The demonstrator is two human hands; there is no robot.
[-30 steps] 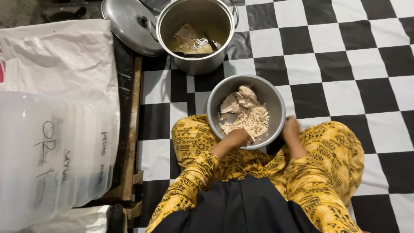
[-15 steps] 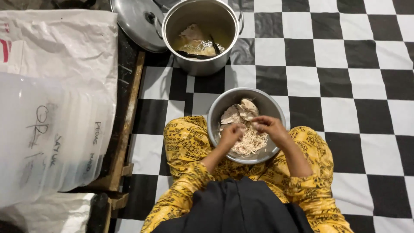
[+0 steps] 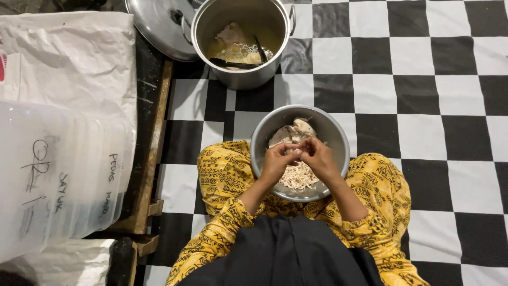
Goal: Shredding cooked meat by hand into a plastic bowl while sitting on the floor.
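Observation:
A metal bowl (image 3: 333,132) rests between my knees on the checkered floor. It holds pale cooked chicken pieces (image 3: 296,130) at the back and a heap of shredded meat (image 3: 297,177) at the front. My left hand (image 3: 278,159) and my right hand (image 3: 317,157) meet over the middle of the bowl, fingertips together, pinching a small piece of chicken between them. Shreds hang just under the fingers.
A tall steel pot (image 3: 241,77) with broth, meat and a dark ladle (image 3: 235,63) stands ahead; its lid (image 3: 156,26) leans at its left. White sacks (image 3: 69,69), a stack of clear plastic containers (image 3: 58,180) and a wooden pallet edge (image 3: 151,159) line the left side.
Both hands rose from the bowl's near rim and came together above the meat, taking hold of a piece. The camera view shifted slightly downward.

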